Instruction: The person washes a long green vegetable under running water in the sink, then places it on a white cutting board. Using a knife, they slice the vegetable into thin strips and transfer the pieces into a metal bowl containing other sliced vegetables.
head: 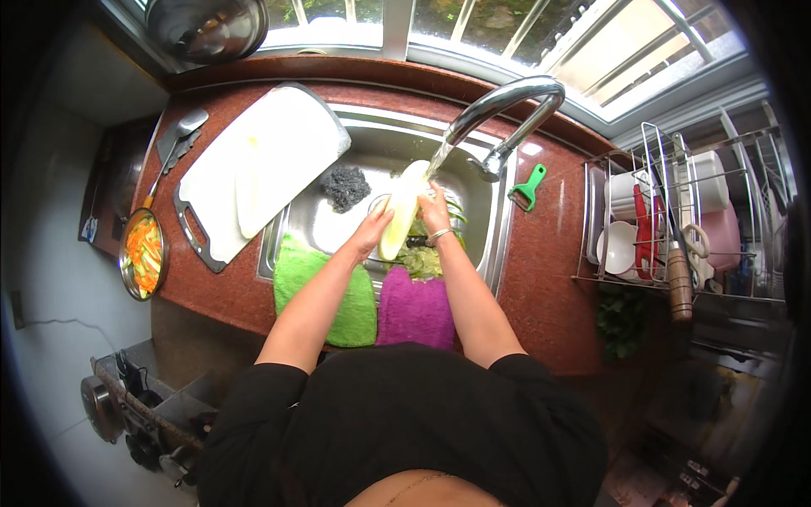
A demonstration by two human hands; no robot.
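Under the running faucet (507, 104), I hold a long, pale, peeled gourd-like vegetable (400, 218) over the steel sink (386, 139). My left hand (374, 231) grips its left side. On its right side is my right hand (434, 209), with a bracelet at the wrist. Water runs onto the upper end of the vegetable. Green peelings and pale scraps (421, 260) lie in the sink below, around a small dark-handled object (417, 241). A dark scouring pad (346, 189) sits to the left in the basin.
A white cutting board (285, 139) bearing another pale piece (251, 190) overlaps the sink's left edge. Green (326, 291) and purple (415, 307) cloths drape the front rim. A green peeler (529, 188), a dish rack (690, 215) and a pan of cut vegetables (143, 253) flank the sink.
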